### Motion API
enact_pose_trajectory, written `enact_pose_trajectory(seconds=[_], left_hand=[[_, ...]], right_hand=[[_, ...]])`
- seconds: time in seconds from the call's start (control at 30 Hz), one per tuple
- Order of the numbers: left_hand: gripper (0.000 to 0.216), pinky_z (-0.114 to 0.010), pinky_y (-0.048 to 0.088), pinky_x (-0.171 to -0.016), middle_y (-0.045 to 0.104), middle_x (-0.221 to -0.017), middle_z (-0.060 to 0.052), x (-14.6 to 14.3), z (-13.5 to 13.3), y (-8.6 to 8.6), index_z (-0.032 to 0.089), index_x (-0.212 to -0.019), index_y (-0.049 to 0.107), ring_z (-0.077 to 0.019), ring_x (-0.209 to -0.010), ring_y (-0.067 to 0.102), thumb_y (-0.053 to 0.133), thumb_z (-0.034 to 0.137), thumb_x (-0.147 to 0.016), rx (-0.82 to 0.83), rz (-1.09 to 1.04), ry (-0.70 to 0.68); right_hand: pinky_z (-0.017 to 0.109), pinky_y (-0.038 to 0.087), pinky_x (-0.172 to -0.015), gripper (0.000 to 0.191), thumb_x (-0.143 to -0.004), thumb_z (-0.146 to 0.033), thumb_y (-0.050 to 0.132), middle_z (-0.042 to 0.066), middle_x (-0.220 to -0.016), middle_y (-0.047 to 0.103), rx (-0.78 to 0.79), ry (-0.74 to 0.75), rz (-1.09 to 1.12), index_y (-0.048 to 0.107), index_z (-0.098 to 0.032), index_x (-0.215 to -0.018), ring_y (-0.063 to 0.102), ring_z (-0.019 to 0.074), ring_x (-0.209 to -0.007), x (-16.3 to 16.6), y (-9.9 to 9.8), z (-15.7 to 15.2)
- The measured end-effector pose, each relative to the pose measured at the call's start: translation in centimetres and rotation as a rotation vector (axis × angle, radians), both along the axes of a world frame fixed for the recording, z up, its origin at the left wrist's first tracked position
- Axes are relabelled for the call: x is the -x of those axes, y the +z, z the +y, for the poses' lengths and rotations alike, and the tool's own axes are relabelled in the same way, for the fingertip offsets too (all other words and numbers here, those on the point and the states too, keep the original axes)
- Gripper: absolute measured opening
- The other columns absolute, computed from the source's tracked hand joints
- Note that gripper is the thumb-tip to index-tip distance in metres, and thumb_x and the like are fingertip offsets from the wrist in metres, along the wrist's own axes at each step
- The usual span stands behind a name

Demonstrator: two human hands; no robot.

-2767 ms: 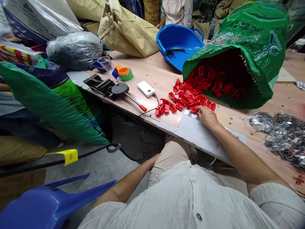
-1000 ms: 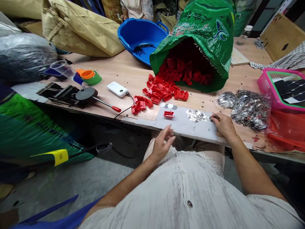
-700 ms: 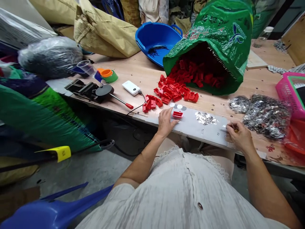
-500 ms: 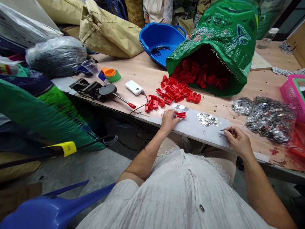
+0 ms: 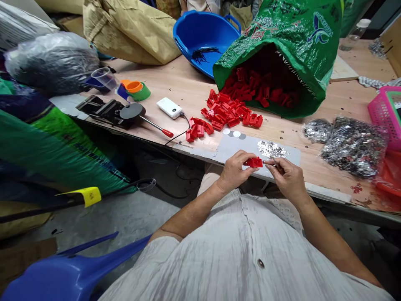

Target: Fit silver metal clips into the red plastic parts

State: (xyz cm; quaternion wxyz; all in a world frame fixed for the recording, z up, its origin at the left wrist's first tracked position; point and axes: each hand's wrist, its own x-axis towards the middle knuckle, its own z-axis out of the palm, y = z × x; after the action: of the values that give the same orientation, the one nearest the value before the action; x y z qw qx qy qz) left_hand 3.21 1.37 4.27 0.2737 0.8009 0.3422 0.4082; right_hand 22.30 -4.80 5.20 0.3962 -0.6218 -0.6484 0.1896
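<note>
My left hand (image 5: 235,170) is closed on a red plastic housing (image 5: 254,162), pinched between thumb and fingers above the table's front edge. My right hand (image 5: 287,175) grips a slim, dark-tipped tool (image 5: 265,162); most of it is hidden by the fingers. Its tip meets the right end of the red housing. Behind both hands, small shiny metal pieces (image 5: 272,149) lie spread on a grey sheet (image 5: 226,147). A heap of similar red housings (image 5: 224,110) spills from a green woven sack (image 5: 272,31) beyond them.
A white power bank (image 5: 170,108) with a cable and a black clamp-like device with a lever (image 5: 133,112) are on the left. A blue basin (image 5: 200,35) stands behind. Plastic bags of metal parts (image 5: 354,146) and a pink basket (image 5: 384,115) are at right.
My right hand has moved left with the tool, up to the red housing. My left hand has lifted the housing slightly toward me and to the right. The view has shifted a little.
</note>
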Motion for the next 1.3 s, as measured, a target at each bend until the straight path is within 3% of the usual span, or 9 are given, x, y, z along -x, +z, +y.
enact_pose_trajectory(seconds=[0.17,0.37,0.47,0.6,0.7,0.83,1.3], left_hand=[[0.028,-0.028,0.055,-0.084,0.069,-0.098,-0.004,-0.1,-0.8,0.4,0.02,-0.108,0.066,-0.015,-0.093,0.066,0.074,0.021,-0.082,-0.062,0.004,-0.022],[0.027,-0.027,0.057,-0.082,0.07,-0.096,-0.003,-0.4,-1.5,0.4,0.019,-0.109,0.067,-0.0141,-0.091,0.067,0.072,0.018,-0.082,-0.139,-0.054,-0.018],[0.026,-0.028,0.057,-0.083,0.071,-0.097,-0.004,-0.5,-1.9,0.5,0.02,-0.108,0.067,-0.0147,-0.092,0.067,0.071,0.017,-0.083,-0.107,-0.085,0.008],[0.024,-0.029,0.058,-0.083,0.071,-0.096,-0.004,-0.3,-2.4,0.8,0.02,-0.107,0.068,-0.0148,-0.091,0.067,0.072,0.019,-0.083,-0.086,-0.116,0.028],[0.023,-0.029,0.058,-0.082,0.07,-0.095,-0.004,-0.3,-2.7,1.1,0.02,-0.107,0.067,-0.0149,-0.091,0.067,0.071,0.021,-0.084,-0.084,-0.103,0.019],[0.023,-0.028,0.058,-0.08,0.069,-0.095,-0.004,-0.5,-2.9,1.2,0.021,-0.109,0.066,-0.0144,-0.091,0.066,0.069,0.023,-0.086,-0.097,-0.093,-0.01],[0.019,-0.028,0.056,-0.076,0.072,-0.091,-0.005,-1.1,-4.2,-0.2,0.019,-0.106,0.064,-0.0163,-0.085,0.069,0.068,0.023,-0.087,-0.078,-0.081,-0.015]], right_hand=[[0.037,0.051,-0.074,0.013,-0.094,-0.033,0.055,0.006,-0.092,0.071,0.004,0.12,-0.039,0.066,-0.027,-0.096,0.066,0.0224,-0.083,-0.1,-0.1,-0.1],[0.037,0.05,-0.075,0.015,-0.094,-0.032,0.055,0.006,-0.088,0.069,0.002,0.163,-0.006,0.068,-0.026,-0.094,0.064,0.0219,-0.083,-0.1,0.4,0.0],[0.035,0.048,-0.072,0.019,-0.094,-0.038,0.056,0.005,-0.088,0.065,0.077,0.175,0.121,0.07,-0.026,-0.092,0.06,0.0208,-0.081,-0.5,0.3,0.0],[0.029,0.038,-0.057,0.027,-0.093,-0.047,0.056,-0.001,-0.071,0.052,0.259,0.145,0.391,0.068,-0.024,-0.098,0.046,0.014,-0.061,-1.3,0.0,-0.1],[0.028,0.037,-0.057,0.028,-0.087,-0.05,0.064,-0.002,-0.073,0.051,0.287,0.1,0.483,0.063,-0.023,-0.094,0.044,0.0129,-0.062,-1.5,-0.1,-0.2],[0.029,0.041,-0.065,0.03,-0.081,-0.05,0.07,-0.001,-0.079,0.053,0.289,0.129,0.498,0.058,-0.023,-0.086,0.048,0.0138,-0.071,-1.1,0.1,0.0],[0.027,0.04,-0.064,0.031,-0.085,-0.048,0.067,-0.003,-0.081,0.05,0.327,0.178,0.541,0.048,-0.024,-0.086,0.047,0.0129,-0.071,-0.7,-1.7,-0.9]])
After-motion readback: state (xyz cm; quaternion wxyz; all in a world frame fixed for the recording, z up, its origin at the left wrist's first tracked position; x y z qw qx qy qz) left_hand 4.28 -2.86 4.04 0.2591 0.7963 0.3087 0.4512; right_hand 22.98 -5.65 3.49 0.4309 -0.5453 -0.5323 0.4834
